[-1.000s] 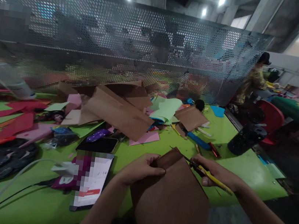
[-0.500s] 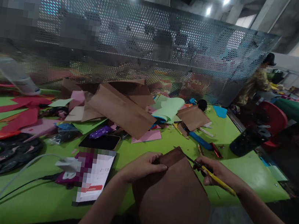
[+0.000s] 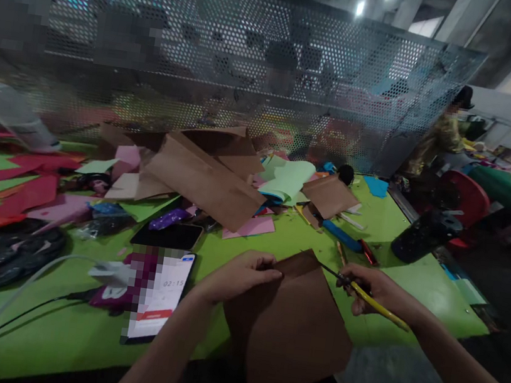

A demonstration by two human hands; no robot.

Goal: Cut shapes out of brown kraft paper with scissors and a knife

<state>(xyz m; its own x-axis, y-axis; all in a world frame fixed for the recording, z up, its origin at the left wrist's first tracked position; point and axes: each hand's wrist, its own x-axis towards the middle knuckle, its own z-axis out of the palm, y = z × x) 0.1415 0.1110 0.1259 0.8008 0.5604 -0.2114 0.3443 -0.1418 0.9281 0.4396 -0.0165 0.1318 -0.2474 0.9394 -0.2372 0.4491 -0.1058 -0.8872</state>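
Observation:
A brown sheet (image 3: 293, 330), which looks like paper or thin card, is held tilted over the near table edge and my lap. Its upper corner has a darker folded or overlapping strip. My left hand (image 3: 248, 276) pinches the upper left edge, thumb on top. At the upper right edge, my right hand (image 3: 368, 290) closes round a slim tool (image 3: 382, 307) with a yellow shaft and a thin dark front end. That dark end points left at the sheet's upper corner. Fingers partly cover the tool, so its exact kind is unclear.
Brown sheets (image 3: 210, 179) and coloured scraps are heaped along the perforated metal screen (image 3: 236, 56). A phone (image 3: 162, 299) lies left of my arm, beside cables. A black tumbler (image 3: 425, 234) stands at the right. Another person (image 3: 449, 130) sits beyond.
The view has shifted slightly. The sheet is a little less steeply held, and the tool's dark end has drawn slightly away from its edge. Both hands keep their grip.

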